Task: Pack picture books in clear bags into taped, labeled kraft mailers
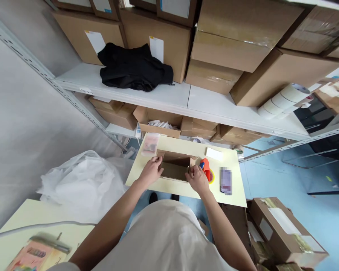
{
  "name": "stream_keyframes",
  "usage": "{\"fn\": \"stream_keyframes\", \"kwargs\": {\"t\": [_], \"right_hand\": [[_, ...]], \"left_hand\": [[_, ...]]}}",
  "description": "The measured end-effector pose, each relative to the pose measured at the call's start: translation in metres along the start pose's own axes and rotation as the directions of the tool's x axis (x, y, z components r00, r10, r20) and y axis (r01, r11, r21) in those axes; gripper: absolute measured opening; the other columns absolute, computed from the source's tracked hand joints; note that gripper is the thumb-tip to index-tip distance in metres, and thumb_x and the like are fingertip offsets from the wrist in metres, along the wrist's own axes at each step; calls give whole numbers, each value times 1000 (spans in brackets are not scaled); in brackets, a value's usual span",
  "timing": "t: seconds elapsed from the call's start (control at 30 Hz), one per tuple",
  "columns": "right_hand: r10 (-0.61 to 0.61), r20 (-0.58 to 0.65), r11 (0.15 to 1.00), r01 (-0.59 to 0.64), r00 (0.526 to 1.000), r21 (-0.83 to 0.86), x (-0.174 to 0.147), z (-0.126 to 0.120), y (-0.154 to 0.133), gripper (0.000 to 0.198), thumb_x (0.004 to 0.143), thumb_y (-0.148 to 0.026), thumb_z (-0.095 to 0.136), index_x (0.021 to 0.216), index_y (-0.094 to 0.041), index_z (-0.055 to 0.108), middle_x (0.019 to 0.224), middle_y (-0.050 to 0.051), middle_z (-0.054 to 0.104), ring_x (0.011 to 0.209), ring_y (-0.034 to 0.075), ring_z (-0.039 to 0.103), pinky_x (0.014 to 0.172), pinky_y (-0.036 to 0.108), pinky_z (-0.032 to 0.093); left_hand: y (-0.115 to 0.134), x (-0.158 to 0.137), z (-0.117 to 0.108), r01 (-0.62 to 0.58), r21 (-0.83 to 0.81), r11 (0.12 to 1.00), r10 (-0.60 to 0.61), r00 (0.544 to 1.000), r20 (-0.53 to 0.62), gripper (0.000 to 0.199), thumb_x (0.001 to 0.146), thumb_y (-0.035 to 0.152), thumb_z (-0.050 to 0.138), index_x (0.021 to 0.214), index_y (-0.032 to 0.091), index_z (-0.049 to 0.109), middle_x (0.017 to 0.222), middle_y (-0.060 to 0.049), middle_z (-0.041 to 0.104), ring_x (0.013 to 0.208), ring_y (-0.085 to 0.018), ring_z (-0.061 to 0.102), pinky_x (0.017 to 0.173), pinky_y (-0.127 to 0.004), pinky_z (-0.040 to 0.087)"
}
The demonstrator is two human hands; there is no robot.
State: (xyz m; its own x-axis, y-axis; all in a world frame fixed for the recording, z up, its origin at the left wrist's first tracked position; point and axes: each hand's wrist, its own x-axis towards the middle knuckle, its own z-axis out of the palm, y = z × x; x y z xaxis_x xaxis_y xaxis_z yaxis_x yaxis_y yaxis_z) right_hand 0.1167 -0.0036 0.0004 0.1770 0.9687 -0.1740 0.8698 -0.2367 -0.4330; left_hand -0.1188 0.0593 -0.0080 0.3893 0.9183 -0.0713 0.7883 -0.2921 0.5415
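Note:
A small cardboard box (175, 176) stands on the pale yellow table (141, 174) in front of me, its top open and its inside bare. At its left end, my left hand (152, 171) grips the wall, thumb inside and fingers over the edge. My right hand (197, 178) pinches the right end of the box near its front corner. Just right of that hand lies a red tape dispenser (205, 168) with a yellow-edged roll. Farther right is a phone-like item (226, 180), blurred out.
A plastic-wrapped pink packet (150, 144) and a white card (214, 153) lie on the table. Behind it rises a shelf (169, 96) with cartons, black cloth (135, 67) and tape rolls (284, 99). A white plastic bag (81, 184) sits left; taped cartons (285, 229) stand right.

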Motion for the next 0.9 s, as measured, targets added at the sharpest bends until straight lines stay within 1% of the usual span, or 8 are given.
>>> {"fn": "stream_keyframes", "kwargs": {"t": [0.17,0.3,0.4,0.5,0.63,0.73,0.83,0.9], "right_hand": [[-250,119,961,232,961,148,-2,-4,23,52,85,-55,51,119,-17,58,118,14,54,115,28,51,98,41,41],[-393,240,907,331,888,262,1,-9,48,65,77,-58,61,131,-22,54,133,12,45,127,28,43,105,43,38],[-396,151,881,329,906,340,6,0,56,48,82,-53,57,117,-22,64,124,11,53,119,26,51,101,42,43],[-236,-16,889,223,972,400,7,18,54,39,86,-50,51,103,-18,66,109,10,58,94,21,61,88,39,52],[-26,-177,919,93,984,384,8,30,50,65,79,-49,61,133,-17,41,120,13,52,91,22,60,84,41,53],[-119,-203,955,168,972,243,17,17,46,88,75,-42,66,146,-18,20,142,18,36,123,29,47,100,47,43],[-275,-106,950,287,955,120,28,-1,39,98,73,-30,69,150,-21,10,152,15,24,140,32,27,109,49,33],[-322,-26,941,323,947,100,32,-7,33,89,74,-24,66,149,-25,17,149,12,32,136,29,34,107,48,37]], "left_hand": [[-17,-5,-8,-25,-20,999,28,990,137,48,86,51,49,114,17,67,138,-15,49,129,-35,43,106,-50,37],[-40,-11,-14,-80,-158,984,117,964,240,62,71,57,66,121,21,64,148,-12,39,137,-34,33,111,-50,30],[-49,-9,-2,-40,-294,955,84,987,137,49,74,51,65,111,20,67,144,-12,45,132,-30,43,110,-47,34],[-51,-7,19,19,-442,897,-52,997,-63,38,81,41,59,112,19,64,129,-12,57,119,-23,55,103,-42,43],[-49,-7,36,92,-571,816,-237,954,-184,59,76,28,65,131,19,47,128,-13,56,114,-23,59,86,-37,55],[-45,-9,36,118,-582,805,-261,950,-169,58,77,24,64,131,17,46,123,-14,59,114,-23,59,83,-34,56],[-42,-10,33,121,-584,803,-266,949,-168,61,77,22,63,134,17,42,120,-13,60,114,-22,59,82,-32,57],[-42,-10,33,121,-590,798,-269,948,-169,64,78,21,62,137,17,39,120,-13,60,113,-22,59,81,-32,57]]}}
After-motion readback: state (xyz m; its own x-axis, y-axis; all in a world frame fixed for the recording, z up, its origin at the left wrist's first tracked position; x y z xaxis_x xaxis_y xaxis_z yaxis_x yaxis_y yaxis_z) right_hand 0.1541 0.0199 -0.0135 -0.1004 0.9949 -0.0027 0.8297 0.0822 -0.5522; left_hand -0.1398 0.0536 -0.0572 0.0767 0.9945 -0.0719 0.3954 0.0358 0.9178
